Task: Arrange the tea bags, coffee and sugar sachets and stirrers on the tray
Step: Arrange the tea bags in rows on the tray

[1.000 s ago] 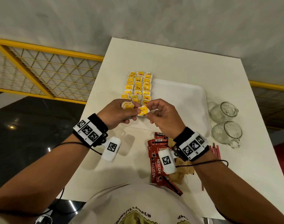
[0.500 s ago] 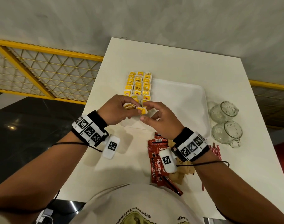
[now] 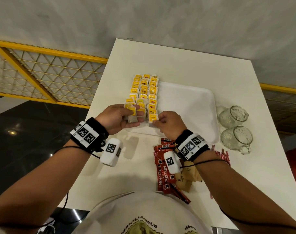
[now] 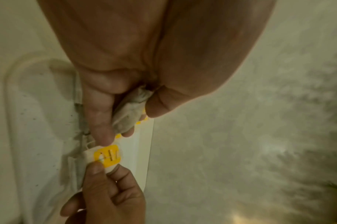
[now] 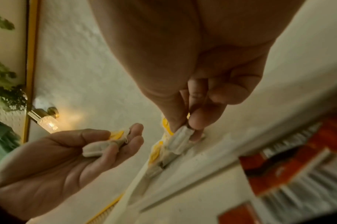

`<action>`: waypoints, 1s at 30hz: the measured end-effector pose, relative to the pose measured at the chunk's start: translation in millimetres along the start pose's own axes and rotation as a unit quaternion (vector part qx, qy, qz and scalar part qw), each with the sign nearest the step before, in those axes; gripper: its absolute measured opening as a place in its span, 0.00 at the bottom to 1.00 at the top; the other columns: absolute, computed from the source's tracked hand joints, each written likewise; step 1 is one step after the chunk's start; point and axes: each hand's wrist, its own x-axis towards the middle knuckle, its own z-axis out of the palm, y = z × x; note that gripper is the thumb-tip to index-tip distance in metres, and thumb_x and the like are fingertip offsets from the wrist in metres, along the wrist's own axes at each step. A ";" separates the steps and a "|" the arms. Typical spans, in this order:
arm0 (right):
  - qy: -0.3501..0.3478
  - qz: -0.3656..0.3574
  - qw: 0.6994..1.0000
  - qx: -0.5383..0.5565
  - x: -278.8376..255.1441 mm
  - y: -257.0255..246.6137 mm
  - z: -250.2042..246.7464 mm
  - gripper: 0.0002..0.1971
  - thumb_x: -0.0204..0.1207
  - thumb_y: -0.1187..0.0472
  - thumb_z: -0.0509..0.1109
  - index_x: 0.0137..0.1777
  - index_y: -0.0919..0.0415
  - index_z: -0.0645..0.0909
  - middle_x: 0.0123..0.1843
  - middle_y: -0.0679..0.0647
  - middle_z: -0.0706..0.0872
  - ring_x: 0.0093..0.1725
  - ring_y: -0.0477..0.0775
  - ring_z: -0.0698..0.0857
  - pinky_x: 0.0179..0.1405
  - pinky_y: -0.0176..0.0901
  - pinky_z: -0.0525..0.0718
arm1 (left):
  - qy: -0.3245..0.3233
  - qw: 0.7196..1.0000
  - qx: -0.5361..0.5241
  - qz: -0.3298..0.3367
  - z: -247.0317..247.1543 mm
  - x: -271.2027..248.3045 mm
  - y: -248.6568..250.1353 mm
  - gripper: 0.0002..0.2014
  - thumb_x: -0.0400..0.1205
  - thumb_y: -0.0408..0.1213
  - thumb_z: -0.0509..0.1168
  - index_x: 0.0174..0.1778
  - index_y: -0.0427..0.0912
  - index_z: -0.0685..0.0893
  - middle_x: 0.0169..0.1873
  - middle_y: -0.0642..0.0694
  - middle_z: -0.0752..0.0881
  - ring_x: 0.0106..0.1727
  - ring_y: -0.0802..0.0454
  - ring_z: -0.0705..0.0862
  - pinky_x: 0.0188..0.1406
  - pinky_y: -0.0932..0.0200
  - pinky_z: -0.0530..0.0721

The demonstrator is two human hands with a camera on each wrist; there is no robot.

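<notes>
Right hand (image 3: 169,125) low over the near left corner of the white tray (image 3: 191,108), thumb and forefinger pinched narrow on the near edge of a single tea bag (image 3: 152,118). Yellow tag of that bag facing up, the bag touching the tray at the near end of the right-hand column of laid tea bags (image 3: 144,93). Other fingers of this hand curled into the palm.

Left hand (image 3: 117,119) just beside it, palm turned up, above the tray's near left edge. Fingers curled round a small bundle of tea bags (image 3: 132,116), thumb pressed on top, a yellow tag showing. From the right wrist view, same bundle lying across the cupped fingers (image 5: 123,142).

Laid tea bags in three columns down the left side of the tray, overlapping, far end reaching past the tray's far rim. Rest of the tray bare.

On the white table (image 3: 177,65), near edge: red coffee sachets (image 3: 162,168) in a loose pile, brown sugar sachets (image 3: 187,176) just beside them, partly under the right wrist. Red stirrers (image 3: 223,153) to the right, partly hidden by the forearm. Two glass mugs (image 3: 235,127) lying beside the tray's right rim.
</notes>
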 end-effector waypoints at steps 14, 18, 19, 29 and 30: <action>0.029 0.052 0.995 -0.083 6.7 -1.9 11.6 0.15 0.75 0.48 0.77 0.52 0.53 0.75 0.46 0.50 0.85 0.48 0.56 0.85 0.51 0.52 0.85 | 0.032 0.986 0.158 0.048 -6.3 -2.2 -27.0 0.06 0.85 0.33 0.68 0.50 0.43 0.90 0.42 0.49 0.91 0.43 0.54 0.87 0.43 0.62 0.82; 0.052 0.018 0.998 -0.042 -4.8 -12.0 9.3 0.17 0.77 0.43 0.74 0.56 0.52 0.75 0.43 0.49 0.86 0.43 0.52 0.85 0.43 0.43 0.82 | 0.060 0.987 0.139 0.059 -5.6 -1.9 -31.0 0.06 0.83 0.30 0.70 0.47 0.46 0.90 0.36 0.49 0.87 0.38 0.55 0.85 0.35 0.63 0.83; 0.043 -0.006 0.999 -0.017 -9.9 -17.2 8.5 0.15 0.79 0.43 0.73 0.55 0.51 0.78 0.43 0.47 0.86 0.43 0.48 0.85 0.42 0.39 0.80 | 0.058 0.987 0.134 0.066 -4.2 -2.5 -31.0 0.07 0.82 0.29 0.71 0.46 0.46 0.90 0.34 0.49 0.88 0.36 0.55 0.85 0.34 0.64 0.84; -0.101 -0.065 0.983 0.138 -33.1 -29.8 17.4 0.08 0.82 0.58 0.74 0.48 0.65 0.86 0.38 0.61 0.88 0.28 0.52 0.82 0.34 0.50 0.83 | 0.039 0.991 0.100 0.084 1.4 -4.2 -26.8 0.19 0.72 0.36 0.77 0.56 0.31 0.85 0.45 0.35 0.89 0.46 0.40 0.89 0.50 0.46 0.91; -0.095 -0.062 0.983 0.147 -32.8 -29.3 17.6 0.08 0.82 0.59 0.74 0.48 0.65 0.86 0.40 0.63 0.89 0.28 0.52 0.82 0.33 0.50 0.83 | 0.039 0.991 0.100 0.086 1.7 -4.6 -25.6 0.14 0.74 0.34 0.76 0.54 0.34 0.86 0.44 0.37 0.89 0.45 0.42 0.90 0.46 0.49 0.91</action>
